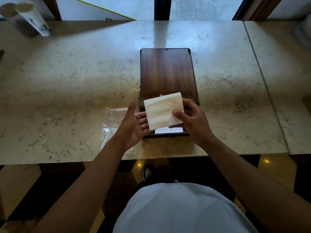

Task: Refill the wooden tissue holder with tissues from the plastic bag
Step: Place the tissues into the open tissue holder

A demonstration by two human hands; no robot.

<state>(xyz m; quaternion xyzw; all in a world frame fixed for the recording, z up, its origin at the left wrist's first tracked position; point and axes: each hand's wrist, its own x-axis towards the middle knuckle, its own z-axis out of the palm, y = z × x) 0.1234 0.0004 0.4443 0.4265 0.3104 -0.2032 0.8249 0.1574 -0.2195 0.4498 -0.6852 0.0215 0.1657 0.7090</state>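
A dark wooden tissue holder [166, 71] lies flat on the marble counter, its lid swung back and its near part open. Over that open part my right hand [193, 121] grips a stack of white tissues [164, 112] by its right edge, thumb on top. My left hand [134, 126] is open, palm up, with its fingers under the stack's left side. A bit of white shows inside the holder below the stack. The clear plastic bag [112, 121] lies flat on the counter left of the holder, partly under my left arm.
The marble counter [67, 81] has a seam to a second slab at the right [262, 81]. Two pale cylindrical cups [32, 15] stand at the far left. A window lies behind the counter. The counter's near edge is close to my body.
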